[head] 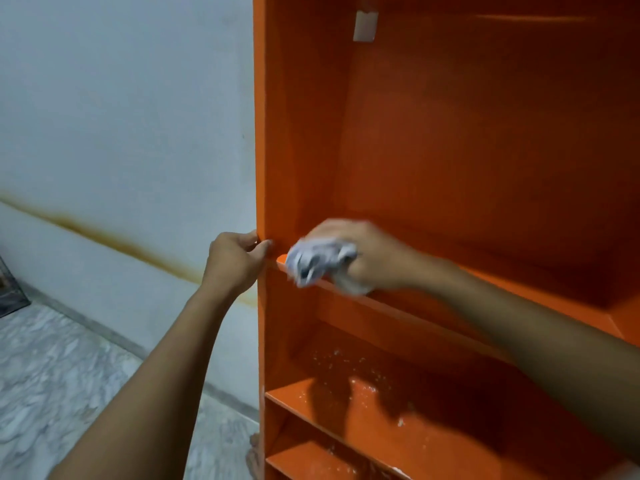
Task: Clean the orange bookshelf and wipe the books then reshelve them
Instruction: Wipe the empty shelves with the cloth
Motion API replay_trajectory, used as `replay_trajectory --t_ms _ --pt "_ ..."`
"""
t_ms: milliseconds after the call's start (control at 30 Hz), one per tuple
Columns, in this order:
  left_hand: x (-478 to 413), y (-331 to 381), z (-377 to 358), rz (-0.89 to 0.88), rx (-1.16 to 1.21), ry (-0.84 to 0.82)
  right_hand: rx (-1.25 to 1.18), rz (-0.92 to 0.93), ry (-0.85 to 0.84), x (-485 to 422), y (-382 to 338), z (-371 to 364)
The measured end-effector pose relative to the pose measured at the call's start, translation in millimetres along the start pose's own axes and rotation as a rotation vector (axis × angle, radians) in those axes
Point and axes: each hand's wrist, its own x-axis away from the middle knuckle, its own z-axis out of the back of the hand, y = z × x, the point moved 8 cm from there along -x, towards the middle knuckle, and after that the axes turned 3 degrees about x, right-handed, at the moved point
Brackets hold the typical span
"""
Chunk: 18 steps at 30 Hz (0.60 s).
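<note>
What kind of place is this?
Likely a room in a home: an orange bookshelf stands beside a stained pale wall on a marble-patterned floor, with a bare foot at its base.

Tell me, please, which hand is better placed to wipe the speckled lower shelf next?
Right, probably. The right hand grips the cloth on the shelf edge just above the speckled shelf; the left hand holds the bookshelf's side panel and has no cloth.

Cloth (pixel 320 263) on shelf (pixel 398 311), wall (pixel 121 116) leftward.
</note>
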Motion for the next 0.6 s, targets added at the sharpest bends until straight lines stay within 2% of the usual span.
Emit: replay_trajectory --t_ms 67,133,167,233,333,433,567,600 --pt "0 -1 -1 0.0 -0.012 -0.003 -0.013 -0.298 0.13 -9 42 32" --pt "1 -3 -2 -0.002 -0.014 -0.006 0.091 -0.565 0.096 -8 85 34" --pt "1 -2 -2 -0.001 -0.015 -0.008 0.158 -0.647 0.074 -8 102 28" --pt "2 -1 -3 0.002 -0.019 -0.022 0.262 -0.692 0.072 -9 119 11" --pt "2 1 -3 0.009 -0.016 -0.03 0.225 -0.516 0.066 -20 98 -14" --pt "2 1 -2 0.023 0.003 -0.034 0.124 -0.303 0.031 -18 45 -32" --pt "5 1 1 0.018 0.01 -0.003 0.063 -0.078 -0.188 24 -23 -63" --pt "8 3 -2 0.019 -0.007 0.008 0.068 -0.018 -0.196 40 -37 -60"
